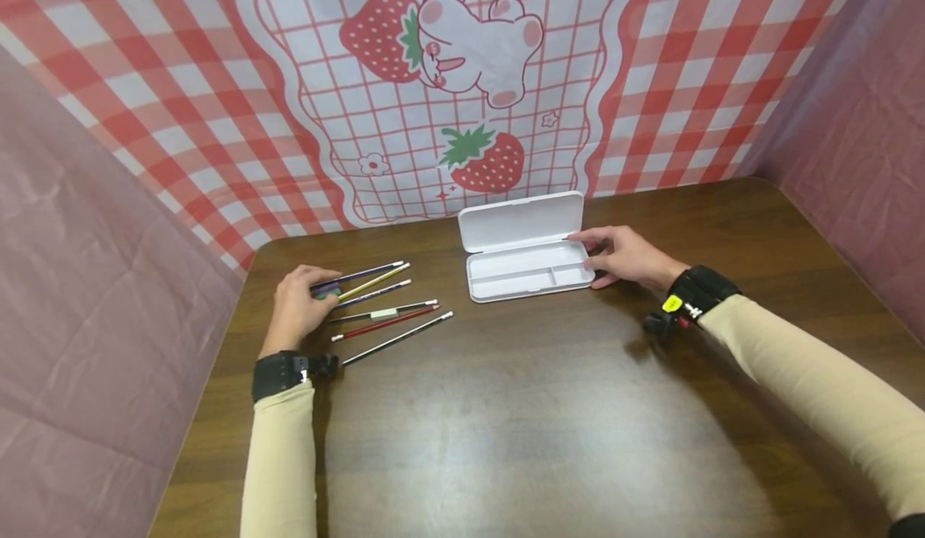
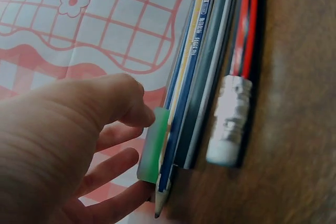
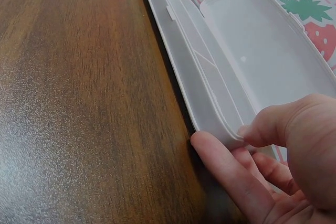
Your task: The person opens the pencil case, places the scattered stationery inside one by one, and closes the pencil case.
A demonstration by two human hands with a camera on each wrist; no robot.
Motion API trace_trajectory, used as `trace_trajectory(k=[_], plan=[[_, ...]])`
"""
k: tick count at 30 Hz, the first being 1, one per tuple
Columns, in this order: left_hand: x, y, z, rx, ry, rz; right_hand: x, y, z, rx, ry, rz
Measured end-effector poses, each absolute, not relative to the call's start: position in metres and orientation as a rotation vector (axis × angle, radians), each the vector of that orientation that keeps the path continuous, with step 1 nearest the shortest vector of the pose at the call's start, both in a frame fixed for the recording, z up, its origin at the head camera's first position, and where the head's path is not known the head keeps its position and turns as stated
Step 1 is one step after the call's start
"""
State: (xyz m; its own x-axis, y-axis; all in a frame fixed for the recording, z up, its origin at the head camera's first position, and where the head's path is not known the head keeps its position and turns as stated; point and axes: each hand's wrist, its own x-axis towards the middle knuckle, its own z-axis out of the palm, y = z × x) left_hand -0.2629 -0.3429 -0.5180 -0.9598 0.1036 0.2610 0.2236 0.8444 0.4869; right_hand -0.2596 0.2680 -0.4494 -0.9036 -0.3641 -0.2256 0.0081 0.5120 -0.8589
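Observation:
At the left of the table, my left hand (image 1: 299,305) curves over the pointed ends of several pencils (image 1: 373,281). Its thumb and fingers close around a green and lavender block (image 2: 156,148) that looks like an eraser, beside a blue and yellow pencil (image 2: 184,72). Part of the block is hidden by the hand in the head view. My right hand (image 1: 625,257) grips the right end of a white pencil case (image 1: 531,293), thumb on the rim and fingers outside. The case lies with its lid (image 3: 252,30) raised, showing bare compartments.
Apart from the bundle, a dark pencil with a pale label (image 1: 383,313), a red pencil (image 1: 386,324) and a black pencil (image 1: 397,338) lie slanted. A checked strawberry cloth (image 1: 650,80) hangs behind the wooden table (image 1: 470,425), with pink curtains (image 1: 79,297) at the sides.

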Motion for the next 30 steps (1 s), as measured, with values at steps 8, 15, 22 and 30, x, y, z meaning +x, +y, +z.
trace_trajectory(k=[8,15,22,30], plan=[[-0.257,-0.338,-0.515,-0.274,-2.801,-0.751,-0.258,0.267,-0.447,-0.298,2.38,-1.355],[-0.256,-0.338,-0.516,-0.3,-2.803,-0.73,-0.257,0.266,-0.446,-0.305,2.378,-1.349],[-0.251,-0.334,-0.512,-0.291,-2.794,-0.722,-0.257,0.265,-0.445,-0.301,2.381,-1.35],[-0.25,-0.331,-0.509,-0.292,-2.777,-0.725,-0.256,0.265,-0.445,-0.312,2.381,-1.351]])
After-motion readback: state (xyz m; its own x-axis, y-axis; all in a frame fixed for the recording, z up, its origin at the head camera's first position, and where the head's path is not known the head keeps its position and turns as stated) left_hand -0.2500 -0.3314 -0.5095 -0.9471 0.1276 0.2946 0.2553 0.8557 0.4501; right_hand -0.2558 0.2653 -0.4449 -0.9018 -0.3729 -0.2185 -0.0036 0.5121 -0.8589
